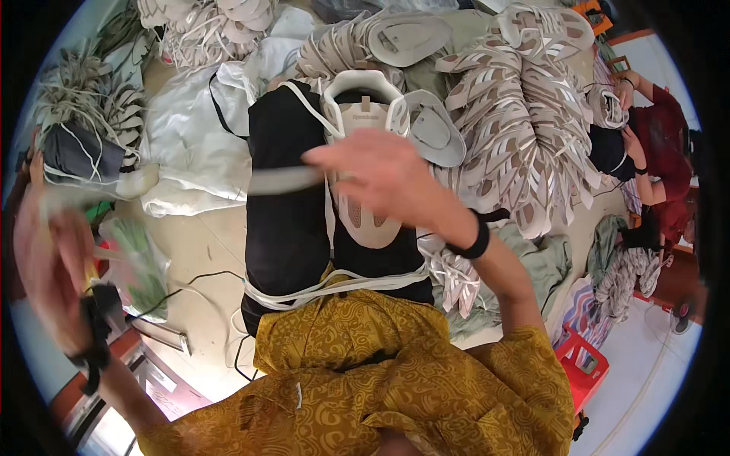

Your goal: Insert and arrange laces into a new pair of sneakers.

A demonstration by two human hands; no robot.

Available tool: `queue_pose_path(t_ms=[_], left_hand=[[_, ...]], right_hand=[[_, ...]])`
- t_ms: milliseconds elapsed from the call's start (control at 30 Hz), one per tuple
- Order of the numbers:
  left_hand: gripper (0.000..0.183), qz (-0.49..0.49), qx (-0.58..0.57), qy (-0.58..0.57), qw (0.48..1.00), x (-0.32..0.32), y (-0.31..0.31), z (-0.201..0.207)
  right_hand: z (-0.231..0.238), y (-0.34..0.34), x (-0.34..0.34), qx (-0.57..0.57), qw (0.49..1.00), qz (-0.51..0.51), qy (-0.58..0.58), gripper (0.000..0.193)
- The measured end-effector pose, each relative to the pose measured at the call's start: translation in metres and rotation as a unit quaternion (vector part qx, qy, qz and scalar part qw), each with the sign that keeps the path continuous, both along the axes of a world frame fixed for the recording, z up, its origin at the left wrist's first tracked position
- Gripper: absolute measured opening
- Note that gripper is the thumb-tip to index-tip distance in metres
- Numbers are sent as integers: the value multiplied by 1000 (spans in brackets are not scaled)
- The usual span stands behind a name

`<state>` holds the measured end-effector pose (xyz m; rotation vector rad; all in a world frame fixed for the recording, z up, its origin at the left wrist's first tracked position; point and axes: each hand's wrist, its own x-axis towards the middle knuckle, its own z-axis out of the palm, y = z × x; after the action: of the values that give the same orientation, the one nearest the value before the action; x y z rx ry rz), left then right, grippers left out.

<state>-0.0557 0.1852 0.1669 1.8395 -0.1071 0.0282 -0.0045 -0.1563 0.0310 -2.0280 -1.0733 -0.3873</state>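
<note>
A beige shoe upper (368, 125) with a white collar lies across my black-trousered lap, its toe toward me. My right hand (384, 171) is over its middle, fingers closed together on a blurred white shoelace (285, 181) that stretches out leftward. Away at the far left, my left hand (57, 254) is raised and smeared by motion; a pale blurred strip (99, 194) passes by its fingertips. What its fingers hold cannot be made out. Several loose white laces (342, 281) cross my lap near the waist. The upper's middle is hidden under my right hand.
Stacked beige uppers (525, 121) are heaped at right, with more piles (209, 30) at the back. White plastic sheeting (194, 140) covers the floor at left. A red stool (582, 368) stands at lower right. Another person (665, 144) in dark red handles an upper at far right.
</note>
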Motion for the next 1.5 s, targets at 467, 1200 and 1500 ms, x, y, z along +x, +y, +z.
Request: queue_pose_path(t_ms=[467,1200,1500], left_hand=[[25,-87,347,-346,867,99,-120,-119],[21,-195,398,-360,821,79,-187,-172],[20,-201,433,-347,807,79,-191,-164]], right_hand=[[-20,-40,13,-247,966,-42,-63,25],[44,-126,-94,-258,932,-147,206,36],[139,-173,-141,-168,960,-144,170,29]])
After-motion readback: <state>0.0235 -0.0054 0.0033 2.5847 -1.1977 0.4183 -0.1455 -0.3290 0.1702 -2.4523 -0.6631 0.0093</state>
